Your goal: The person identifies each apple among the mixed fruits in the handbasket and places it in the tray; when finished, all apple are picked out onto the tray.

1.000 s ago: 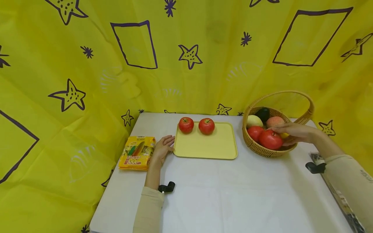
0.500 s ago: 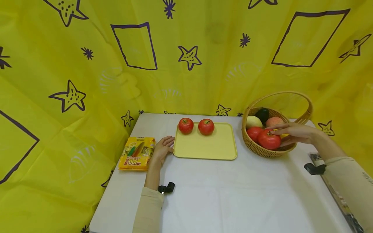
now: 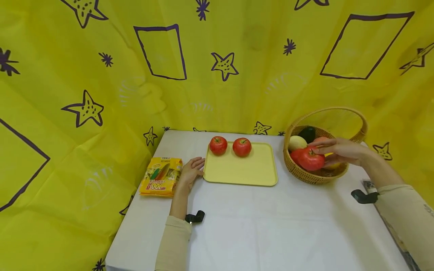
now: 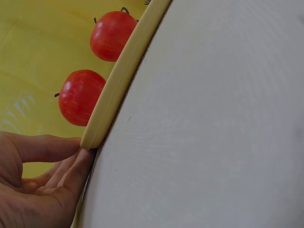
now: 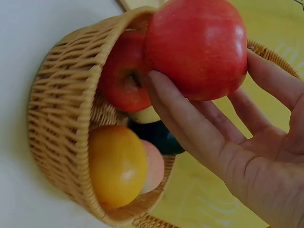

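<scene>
My right hand point(image 3: 346, 149) grips a red apple point(image 5: 197, 50) by its sides. In the head view this apple point(image 3: 311, 159) overlaps the near part of the wicker basket point(image 5: 61, 114), and the right wrist view has it above the rim. Below it in the basket lies a second red apple point(image 5: 126, 76). At the left edge of the pale yellow tray point(image 3: 240, 171), my left hand point(image 3: 190, 173) pinches the rim between thumb and fingers. Two red apples point(image 3: 218, 145) point(image 3: 242, 147) sit along the tray's far side.
A yellow fruit point(image 5: 118, 166), a peach-coloured fruit point(image 5: 153, 166), a pale round fruit point(image 3: 297, 143) and a dark green one point(image 3: 307, 134) share the basket, under its tall arched handle point(image 3: 339, 109). A yellow printed packet point(image 3: 162, 177) lies left of my left hand. A yellow curtain point(image 3: 203, 90) hangs behind.
My right hand has closed around the red apple and raised it a little, shifting it slightly left in the basket. My left hand stays at the tray's edge.
</scene>
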